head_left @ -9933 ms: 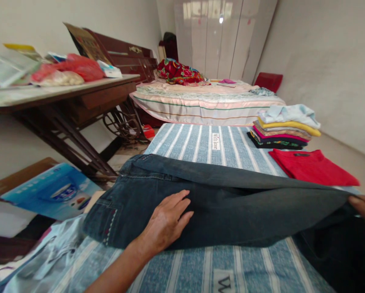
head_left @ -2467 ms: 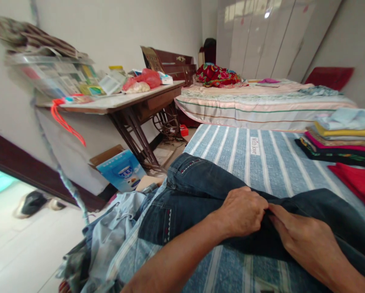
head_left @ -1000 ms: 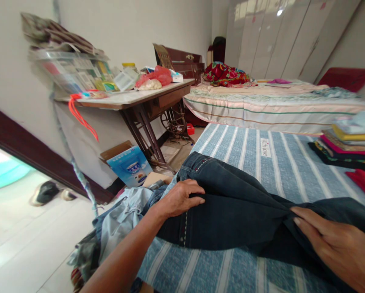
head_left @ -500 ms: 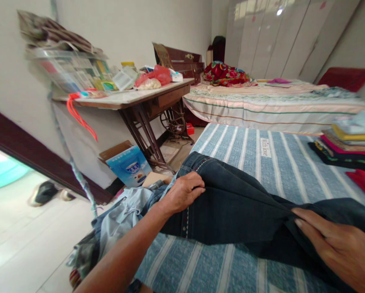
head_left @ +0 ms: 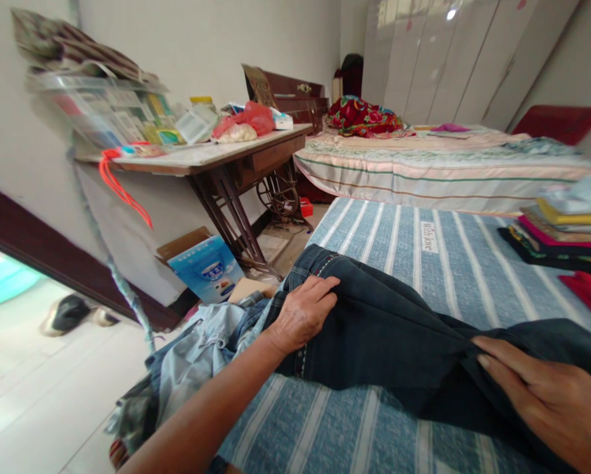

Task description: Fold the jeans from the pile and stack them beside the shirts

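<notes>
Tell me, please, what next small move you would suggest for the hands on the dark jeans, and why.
I would probably sweep the left hand along the dark jeans toward the right hand, smoothing them: it lies near their waist end, while creases converge where the right hand pinches the cloth.

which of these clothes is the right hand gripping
The dark blue denim jeans: the right hand pinches them, while the crumpled light-blue clothes, folded multicoloured stack and bright red garment lie untouched by it.

Pale walls surround a glossy wardrobe, a treadle table and a white tiled floor
</notes>
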### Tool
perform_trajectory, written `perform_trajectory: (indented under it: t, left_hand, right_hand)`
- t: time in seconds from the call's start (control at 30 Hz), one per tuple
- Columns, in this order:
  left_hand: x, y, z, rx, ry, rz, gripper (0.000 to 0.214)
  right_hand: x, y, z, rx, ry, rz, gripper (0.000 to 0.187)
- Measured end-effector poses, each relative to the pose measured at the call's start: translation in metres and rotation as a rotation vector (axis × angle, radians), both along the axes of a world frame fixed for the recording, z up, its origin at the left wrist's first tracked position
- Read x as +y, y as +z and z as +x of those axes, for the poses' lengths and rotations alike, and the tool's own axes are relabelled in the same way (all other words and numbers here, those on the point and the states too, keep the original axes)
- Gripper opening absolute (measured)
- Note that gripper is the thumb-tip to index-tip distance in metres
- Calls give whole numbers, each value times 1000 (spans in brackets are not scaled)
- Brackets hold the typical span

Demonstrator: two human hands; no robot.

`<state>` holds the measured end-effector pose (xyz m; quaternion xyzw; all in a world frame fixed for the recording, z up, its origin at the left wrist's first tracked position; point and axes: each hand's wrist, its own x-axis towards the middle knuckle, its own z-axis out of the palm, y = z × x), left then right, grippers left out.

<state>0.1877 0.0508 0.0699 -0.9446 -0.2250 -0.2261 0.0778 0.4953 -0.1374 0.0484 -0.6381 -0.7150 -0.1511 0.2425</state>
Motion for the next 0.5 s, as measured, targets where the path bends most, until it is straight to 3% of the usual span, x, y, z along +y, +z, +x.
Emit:
perform_trajectory:
  t: [0.17, 0.5]
  left_hand:
    - [6, -8, 6, -53, -11, 55, 22]
    - [15, -13, 13, -221, -106, 150, 17]
  right_hand:
    - [0, 2, 1, -111, 30, 8, 42]
    - [-1, 2, 5, -36, 15, -47, 41]
